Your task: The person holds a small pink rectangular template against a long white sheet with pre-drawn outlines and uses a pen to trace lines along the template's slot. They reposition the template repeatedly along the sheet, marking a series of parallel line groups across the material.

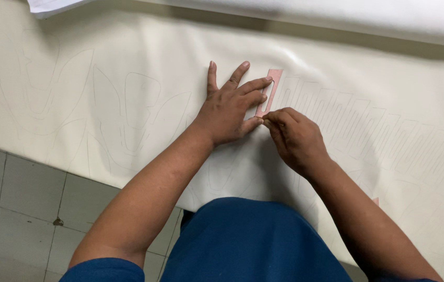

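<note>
A narrow pink template with a long slot lies on a cream sheet of material spread over a table. My left hand lies flat, fingers spread, pressing on the template's left side. My right hand is at the template's lower end with fingertips pinched together, as if around a thin marking tool that I cannot see. Rows of traced outlines of the same narrow shape run to the right of the template.
Larger curved traced outlines cover the left part of the sheet. A white roll or folded sheet lies along the far edge. Grey floor tiles show at lower left, below the sheet's hanging edge. My blue clothing fills the bottom centre.
</note>
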`<control>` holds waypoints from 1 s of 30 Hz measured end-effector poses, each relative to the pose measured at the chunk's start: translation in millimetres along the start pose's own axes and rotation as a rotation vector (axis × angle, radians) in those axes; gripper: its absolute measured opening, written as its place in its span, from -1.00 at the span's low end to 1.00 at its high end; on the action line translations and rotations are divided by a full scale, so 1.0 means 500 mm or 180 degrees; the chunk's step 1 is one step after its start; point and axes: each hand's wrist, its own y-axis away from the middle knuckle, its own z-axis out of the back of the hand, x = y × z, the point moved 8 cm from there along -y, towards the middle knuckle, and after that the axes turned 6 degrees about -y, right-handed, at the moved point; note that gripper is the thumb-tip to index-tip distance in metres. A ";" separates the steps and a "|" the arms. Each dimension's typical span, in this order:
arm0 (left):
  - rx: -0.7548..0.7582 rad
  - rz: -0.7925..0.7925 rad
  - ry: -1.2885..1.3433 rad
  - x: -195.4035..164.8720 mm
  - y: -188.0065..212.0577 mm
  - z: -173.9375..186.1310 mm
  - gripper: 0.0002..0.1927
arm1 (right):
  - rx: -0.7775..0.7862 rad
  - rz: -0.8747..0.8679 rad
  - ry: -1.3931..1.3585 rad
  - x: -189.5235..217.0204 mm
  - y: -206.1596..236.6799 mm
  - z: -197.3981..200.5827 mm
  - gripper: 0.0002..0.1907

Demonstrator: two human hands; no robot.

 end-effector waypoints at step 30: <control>0.0234 0.0351 0.0426 0.010 -0.019 -0.013 -0.04 | -0.0123 -0.0101 0.0677 -0.030 -0.033 0.033 -0.91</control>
